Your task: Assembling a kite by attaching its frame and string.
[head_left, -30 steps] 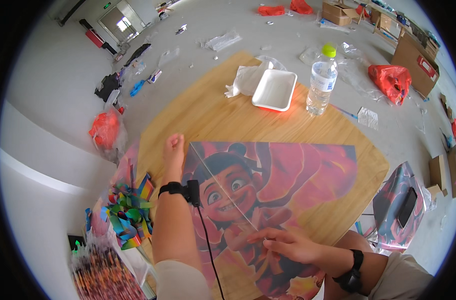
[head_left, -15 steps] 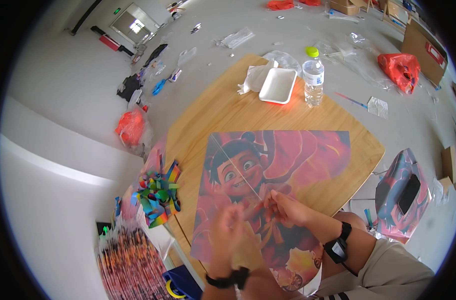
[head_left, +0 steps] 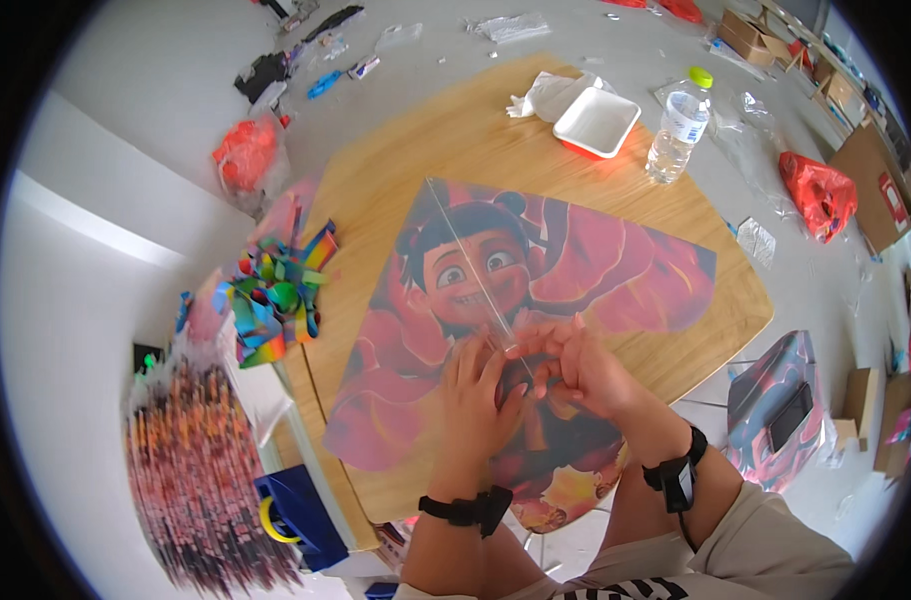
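Note:
A printed kite sheet (head_left: pixel 615 265) with a cartoon figure on red and pink lies on the wooden table, its lower tip at my lap. From its top corner a narrow clear strip (head_left: pixel 465 245) runs down across the figure's face. A thin dark rod (head_left: pixel 528 370) shows between my hands at the strip's lower end. My left hand (head_left: pixel 478 395) rests on the sheet left of it, fingers stretched and apart. My right hand (head_left: pixel 587 370) is on the other side, thumb and index fingertips closed at the rod; the exact hold is partly hidden.
On the wooden table (head_left: pixel 395 150) stand a white tray (head_left: pixel 597 122) and a water bottle (head_left: pixel 679 130) beside crumpled plastic. Rainbow ribbons (head_left: pixel 280 290) lie at the left edge. Below them is a stack of printed kites (head_left: pixel 200 470). A phone (head_left: pixel 790 418) rests on a stool at right.
The sheet has turned and slid left on the table as my view shifted. My left hand has come down flat beside the strip. My right hand stays at the strip's lower end.

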Available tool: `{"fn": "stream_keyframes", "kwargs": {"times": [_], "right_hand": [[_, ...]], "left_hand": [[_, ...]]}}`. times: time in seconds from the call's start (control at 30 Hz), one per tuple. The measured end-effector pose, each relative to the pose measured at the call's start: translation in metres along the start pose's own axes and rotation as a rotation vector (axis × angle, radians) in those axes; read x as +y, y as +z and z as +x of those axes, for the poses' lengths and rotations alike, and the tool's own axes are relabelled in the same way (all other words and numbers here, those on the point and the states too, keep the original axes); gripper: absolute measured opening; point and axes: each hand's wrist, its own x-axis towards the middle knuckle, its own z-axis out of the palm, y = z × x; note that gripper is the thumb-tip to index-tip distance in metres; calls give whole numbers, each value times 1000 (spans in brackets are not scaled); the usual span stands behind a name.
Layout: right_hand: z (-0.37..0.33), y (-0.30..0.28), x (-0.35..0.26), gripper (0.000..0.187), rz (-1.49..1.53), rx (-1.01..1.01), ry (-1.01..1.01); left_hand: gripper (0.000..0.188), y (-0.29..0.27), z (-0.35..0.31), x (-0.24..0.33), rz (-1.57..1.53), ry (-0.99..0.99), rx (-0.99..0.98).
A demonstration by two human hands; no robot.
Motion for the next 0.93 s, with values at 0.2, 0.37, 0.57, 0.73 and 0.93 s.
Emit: {"fn": "stream_keyframes", "kwargs": {"times": [0.2, 0.37, 0.57, 0.73, 0.93], "right_hand": [[4, 4, 1, 84, -62, -1, -6], [9, 5, 3, 83, -81, -4, 33], [8, 1, 11, 76, -105, 14, -8], [6, 3, 10, 74, -118, 26, -3], [7, 4, 10, 75, -156, 25, 9]], "left_hand": [[49, -1, 6, -6, 26, 54, -60], [50, 2, 1, -27, -30, 75, -46], [48, 8, -2, -29, -7, 70, -10], [48, 8, -1, -26, 23, 53, -4], [55, 11, -3, -26, -10, 10, 17]]}}
